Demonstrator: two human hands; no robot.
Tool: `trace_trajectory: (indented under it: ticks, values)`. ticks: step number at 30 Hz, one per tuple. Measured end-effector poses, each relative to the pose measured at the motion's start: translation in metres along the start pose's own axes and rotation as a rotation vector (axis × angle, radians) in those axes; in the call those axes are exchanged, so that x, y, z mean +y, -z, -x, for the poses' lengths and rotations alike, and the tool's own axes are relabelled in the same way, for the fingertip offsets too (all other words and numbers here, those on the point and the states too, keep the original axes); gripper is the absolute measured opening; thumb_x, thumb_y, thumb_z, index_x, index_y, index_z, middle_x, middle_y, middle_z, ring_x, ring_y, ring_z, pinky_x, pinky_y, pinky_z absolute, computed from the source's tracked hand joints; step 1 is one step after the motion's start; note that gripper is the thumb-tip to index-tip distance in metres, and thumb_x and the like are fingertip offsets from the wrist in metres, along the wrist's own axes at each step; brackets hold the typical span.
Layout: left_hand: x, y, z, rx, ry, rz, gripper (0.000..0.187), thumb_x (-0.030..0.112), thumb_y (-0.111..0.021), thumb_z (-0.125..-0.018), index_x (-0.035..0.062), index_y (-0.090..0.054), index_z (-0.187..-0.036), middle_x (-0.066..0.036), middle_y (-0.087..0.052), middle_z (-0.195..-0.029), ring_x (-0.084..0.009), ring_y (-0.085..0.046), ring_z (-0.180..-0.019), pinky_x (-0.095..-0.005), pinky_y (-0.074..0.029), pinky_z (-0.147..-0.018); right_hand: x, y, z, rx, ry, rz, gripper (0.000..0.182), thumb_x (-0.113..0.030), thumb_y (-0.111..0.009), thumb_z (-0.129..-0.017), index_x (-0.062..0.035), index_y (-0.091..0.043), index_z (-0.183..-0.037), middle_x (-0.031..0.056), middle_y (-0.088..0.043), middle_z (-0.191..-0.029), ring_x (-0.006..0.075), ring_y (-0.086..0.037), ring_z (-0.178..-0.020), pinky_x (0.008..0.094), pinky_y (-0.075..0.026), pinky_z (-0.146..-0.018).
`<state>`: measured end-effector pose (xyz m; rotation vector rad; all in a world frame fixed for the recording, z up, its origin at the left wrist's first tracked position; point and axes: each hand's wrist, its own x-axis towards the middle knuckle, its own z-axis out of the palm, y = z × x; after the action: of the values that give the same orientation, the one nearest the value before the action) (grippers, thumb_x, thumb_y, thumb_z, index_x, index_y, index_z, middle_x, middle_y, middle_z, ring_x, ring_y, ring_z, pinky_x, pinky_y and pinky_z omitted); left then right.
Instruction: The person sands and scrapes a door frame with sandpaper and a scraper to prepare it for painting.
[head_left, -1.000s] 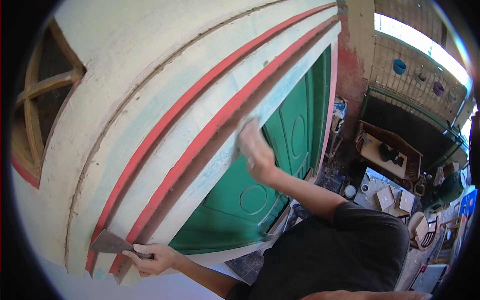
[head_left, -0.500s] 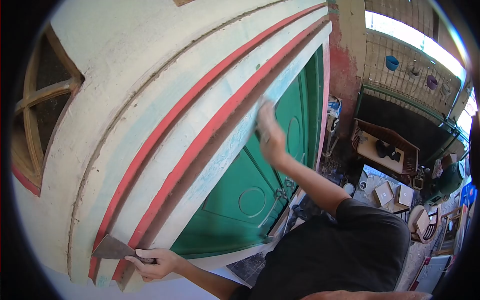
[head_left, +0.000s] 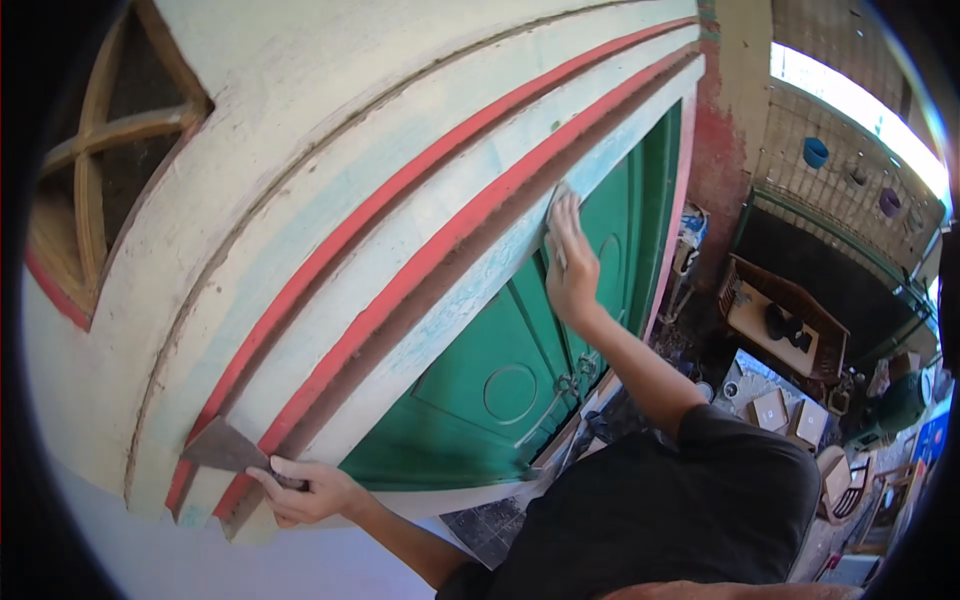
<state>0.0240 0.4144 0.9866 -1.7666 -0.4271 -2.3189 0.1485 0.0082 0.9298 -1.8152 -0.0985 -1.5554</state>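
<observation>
Fig.: head view, looking along a painted door lintel from above.

Near: person's black-sleeved shoulder at bottom. Left hand (head_left: 305, 492) closed round the handle of a putty knife (head_left: 222, 450); blade flat, dull grey, roughly triangular, edge laid against the lower end of the moulding (head_left: 330, 300), w/ the tip pointing away from the palm toward the left. Blade sits at the near end of the red stripes (head_left: 420, 250).

Mid: right hand (head_left: 570, 265), arm stretched out, pressed flat on the pale lower band of the moulding; fingers close over a small pale pad or sheet, prob. sandpaper, though it is too small to tell. Key relation: moulding's long axis runs diagonally from the left hand, bottom left, up to the top right; the right hand is well apart from the left along that same axis, farther out. Left hand nearer the camera.

Moulding surface: cream paint, two red stripes, a brownish bare groove between bands, bluish scuffed patches on the lowest band.

Far: green panelled door (head_left: 520, 390) below the lintel, w/ circle reliefs; wooden window frame (head_left: 100, 170) at upper left; yard below at right w/ a table (head_left: 775, 320) and boxes.
</observation>
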Motion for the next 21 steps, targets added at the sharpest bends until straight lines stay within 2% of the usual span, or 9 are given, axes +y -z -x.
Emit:
trace_trajectory:
  ticks: [4, 5, 6, 10, 12, 14, 17, 19, 21]
  values:
    - [0.012, 0.012, -0.016, 0.012, -0.039, 0.036, 0.029, 0.025, -0.079, -0.097, 0.0029, -0.078, -0.116, -0.007, -0.079, -0.094, -0.0233, -0.069, -0.071, -0.0372, -0.047, -0.074, -0.047, 0.027, 0.039, -0.305, 0.132, -0.095, 0.053, 0.009, -0.069, -0.089, 0.0042, -0.062, -0.142, 0.0270, -0.057, -0.149, 0.0427, -0.051, -0.144, 0.0460, -0.047, -0.116]
    - [0.019, 0.023, -0.014, -0.050, 0.007, 0.037, 0.029, 0.024, -0.075, -0.100, 0.0021, -0.077, -0.120, -0.002, -0.070, -0.092, -0.0230, -0.064, -0.082, -0.0385, -0.047, -0.081, -0.049, 0.034, 0.046, -0.341, 0.146, -0.138, 0.053, 0.009, -0.068, -0.088, 0.0049, -0.062, -0.141, 0.0275, -0.059, -0.146, 0.0437, -0.052, -0.143, 0.0471, -0.047, -0.115]
    - [0.014, 0.030, -0.006, -0.059, -0.031, -0.023, 0.030, 0.022, -0.072, -0.103, -0.0029, -0.074, -0.120, -0.007, -0.068, -0.092, -0.0251, -0.064, -0.082, -0.0397, -0.050, -0.079, -0.053, 0.038, 0.051, -0.375, 0.164, -0.179, 0.053, 0.010, -0.067, -0.087, 0.0056, -0.062, -0.140, 0.0279, -0.061, -0.144, 0.0447, -0.054, -0.141, 0.0483, -0.048, -0.115]
    - [0.026, 0.077, 0.040, -0.210, 0.372, 0.432, 0.040, 0.019, -0.059, -0.108, -0.0101, -0.055, -0.136, -0.016, -0.062, -0.100, -0.0185, -0.061, -0.081, -0.0320, -0.051, -0.068, -0.075, 0.043, 0.070, -0.386, 0.277, -0.327, 0.051, 0.010, -0.066, -0.086, 0.0076, -0.063, -0.137, 0.0286, -0.064, -0.138, 0.0473, -0.060, -0.133, 0.0499, -0.052, -0.109]
    - [0.048, 0.117, 0.056, -0.480, 0.806, 0.821, 0.043, 0.016, -0.055, -0.109, -0.0097, -0.046, -0.142, -0.013, -0.060, -0.102, -0.0140, -0.060, -0.078, -0.0264, -0.049, -0.063, -0.093, 0.039, 0.083, -0.436, 0.319, -0.513, 0.048, 0.008, -0.065, -0.086, 0.0090, -0.064, -0.134, 0.0294, -0.066, -0.134, 0.0469, -0.066, -0.122, 0.0497, -0.056, -0.102]
    - [0.063, 0.140, 0.069, -0.628, 0.825, 0.915, 0.045, 0.012, -0.050, -0.109, -0.0090, -0.038, -0.147, -0.011, -0.059, -0.102, -0.0113, -0.058, -0.074, -0.0235, -0.047, -0.062, -0.117, 0.032, 0.095, -0.468, 0.321, -0.627, 0.046, 0.008, -0.068, -0.084, 0.0082, -0.066, -0.130, 0.0269, -0.069, -0.125, 0.0436, -0.071, -0.109, 0.0476, -0.059, -0.094]
    - [0.088, 0.164, 0.062, -0.780, 0.967, 0.907, 0.049, 0.008, -0.046, -0.109, -0.0083, -0.030, -0.152, -0.015, -0.058, -0.111, -0.0128, -0.058, -0.077, -0.0263, -0.049, -0.065, -0.149, 0.036, 0.115, -0.621, 0.189, -0.877, 0.035, 0.007, -0.067, -0.089, 0.0079, -0.069, -0.124, 0.0241, -0.070, -0.117, 0.0367, -0.073, -0.097, 0.0423, -0.061, -0.087]
    - [0.088, 0.169, 0.079, -0.711, 0.921, 0.882, 0.051, 0.005, -0.045, -0.108, -0.0077, -0.027, -0.154, -0.017, -0.055, -0.117, -0.0143, -0.058, -0.081, -0.0283, -0.049, -0.068, -0.170, 0.044, 0.118, -0.920, -0.264, -1.083, 0.021, 0.004, -0.066, -0.096, 0.0072, -0.070, -0.117, 0.0203, -0.071, -0.111, 0.0262, -0.073, -0.088, 0.0374, -0.061, -0.080]
    - [0.083, 0.176, 0.083, -0.682, 0.871, 0.871, 0.061, 0.003, -0.048, -0.104, -0.0082, -0.022, -0.159, -0.022, -0.045, -0.134, -0.0184, -0.056, -0.093, -0.0334, -0.050, -0.077, -0.177, 0.045, 0.124, -0.993, -0.351, -1.163, 0.018, 0.002, -0.066, -0.098, 0.0073, -0.070, -0.115, 0.0192, -0.071, -0.110, 0.0222, -0.072, -0.086, 0.0344, -0.059, -0.078]
